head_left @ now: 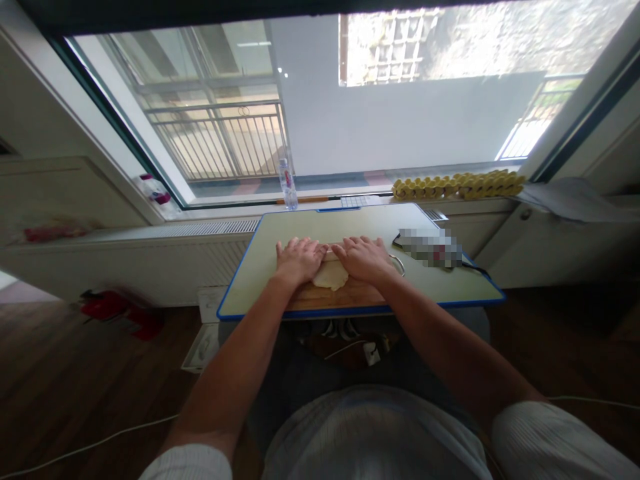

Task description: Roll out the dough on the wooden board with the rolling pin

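Observation:
A flattened piece of pale dough point(331, 275) lies on a wooden cutting board point(340, 299) near the front edge of the small table. Both palms press down just beyond the dough, on what looks like a light rolling pin point(331, 255), of which only a short stretch shows between the thumbs. My left hand point(301, 258) lies flat with its fingers stretched forward. Beside it, my right hand point(365, 258) is also flat, fingers extended, thumb close to the left one. A curved metal handle point(399, 265) sticks out at the board's right side.
The pale tabletop point(300, 223) has a blue rim. A pixelated object point(431, 247) lies at its right. On the windowsill stand a clear bottle point(287, 185) and yellow egg trays point(457, 185). A radiator cover point(200, 263) runs behind; a red fire extinguisher point(120, 310) is at left.

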A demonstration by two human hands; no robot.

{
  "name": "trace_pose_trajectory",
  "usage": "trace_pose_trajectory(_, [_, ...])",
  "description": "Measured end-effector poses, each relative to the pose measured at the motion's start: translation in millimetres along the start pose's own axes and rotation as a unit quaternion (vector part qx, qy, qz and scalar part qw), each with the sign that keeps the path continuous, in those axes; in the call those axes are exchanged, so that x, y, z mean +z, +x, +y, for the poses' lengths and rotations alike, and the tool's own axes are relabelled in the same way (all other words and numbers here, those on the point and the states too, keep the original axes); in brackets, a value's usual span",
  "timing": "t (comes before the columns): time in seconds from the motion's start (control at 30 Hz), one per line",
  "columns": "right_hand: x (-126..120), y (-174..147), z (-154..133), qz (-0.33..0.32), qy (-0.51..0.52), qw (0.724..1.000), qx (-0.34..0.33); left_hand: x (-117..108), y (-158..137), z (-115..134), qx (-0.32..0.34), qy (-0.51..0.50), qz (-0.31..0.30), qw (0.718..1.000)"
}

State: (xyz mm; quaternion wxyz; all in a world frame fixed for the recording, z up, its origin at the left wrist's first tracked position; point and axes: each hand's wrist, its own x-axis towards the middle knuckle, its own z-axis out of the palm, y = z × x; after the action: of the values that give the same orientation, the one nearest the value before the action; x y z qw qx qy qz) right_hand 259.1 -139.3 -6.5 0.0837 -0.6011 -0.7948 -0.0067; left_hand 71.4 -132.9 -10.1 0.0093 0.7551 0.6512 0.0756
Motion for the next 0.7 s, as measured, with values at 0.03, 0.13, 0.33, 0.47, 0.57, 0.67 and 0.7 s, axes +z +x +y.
trace_pose_trajectory(0.03, [1,-1,0,0.005,0.0,1.0,0.001,0,0,0,0.002,-0.001,0.002,1.0])
trace_pose_trajectory(0.13, [5,-11,-1,0.032,0.009,0.999,0.01,1,-14,3,0.01,-0.01,0.024,1.0])
trace_pose_trajectory(0.33, [16,-74,-4,0.096,0.019,0.995,-0.008,15,-86,13,0.033,0.009,0.116,0.993])
trace_pose_trajectory(0.47, [24,-109,-4,0.103,0.02,0.994,-0.009,24,-124,19,0.053,0.016,0.147,0.988])
trace_pose_trajectory(0.57, [25,-109,-3,0.096,0.017,0.995,-0.004,24,-123,21,0.042,0.012,0.14,0.989])
trace_pose_trajectory(0.67, [23,-88,-2,0.084,0.016,0.996,0.004,18,-100,19,0.029,0.004,0.112,0.993])
trace_pose_trajectory(0.7, [21,-77,-1,0.078,0.017,0.997,0.008,16,-89,17,0.026,-0.001,0.102,0.994])
